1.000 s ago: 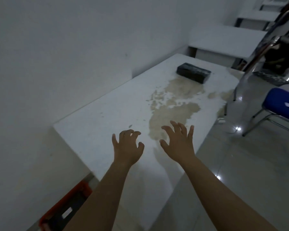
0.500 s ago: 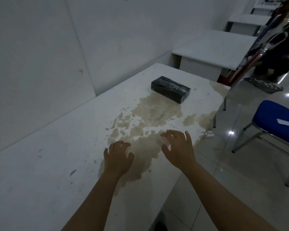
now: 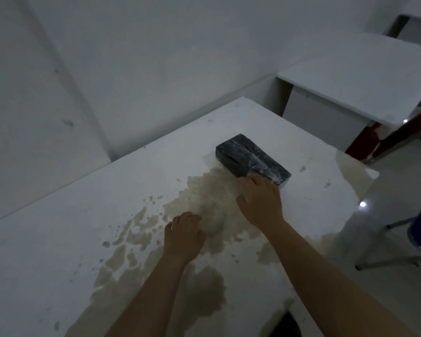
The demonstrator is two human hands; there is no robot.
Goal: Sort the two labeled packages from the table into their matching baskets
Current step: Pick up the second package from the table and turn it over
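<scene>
My right hand (image 3: pixel 259 203) reaches toward 1 o'clock, fingers spread and just touching the near end of the black wrapped package (image 3: pixel 250 159), not yet closed round it, so I can lift it for sorting. My left hand (image 3: pixel 184 235) hovers loosely curled and empty over the stained worktop (image 3: pixel 58 251), ready to help. The package lies flat at 12 o'clock; its label seems hidden in this dim view

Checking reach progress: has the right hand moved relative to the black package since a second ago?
Yes. The right hand has advanced across the stained table and its fingertips now reach the near end of the black package.
</scene>
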